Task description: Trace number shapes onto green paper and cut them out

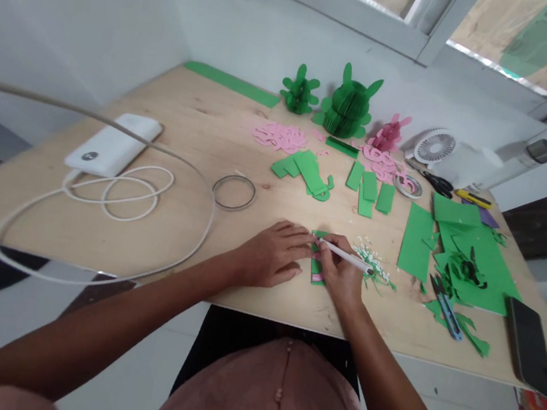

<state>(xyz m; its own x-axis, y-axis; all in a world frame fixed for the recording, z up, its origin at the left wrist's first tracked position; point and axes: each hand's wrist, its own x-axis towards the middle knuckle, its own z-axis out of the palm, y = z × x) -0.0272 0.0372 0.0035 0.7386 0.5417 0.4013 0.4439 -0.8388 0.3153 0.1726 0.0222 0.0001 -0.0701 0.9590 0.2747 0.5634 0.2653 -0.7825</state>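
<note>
A white pen [351, 257] with a dark end sits in my right hand [342, 274], its fingers closed round the barrel. The pen's tip end is over a small green paper piece [316, 266] near the table's front edge. A bit of pink paper [317, 277] shows at the lower part of that piece. My left hand [274, 252] lies flat with fingers stretched out, fingertips at the piece's left edge. Just right of my right hand is a heap of thin green and white paper shreds [375, 262]. My hands partly hide the green piece.
Green rectangles [369, 187], pink cutouts [280, 136] and paper figures [349, 107] lie farther back. Snips [446, 308], green sheets [487, 267] and a phone [530, 343] are at right. At left are a power bank [115, 144], its looped cable [138, 192] and a ring [235, 192].
</note>
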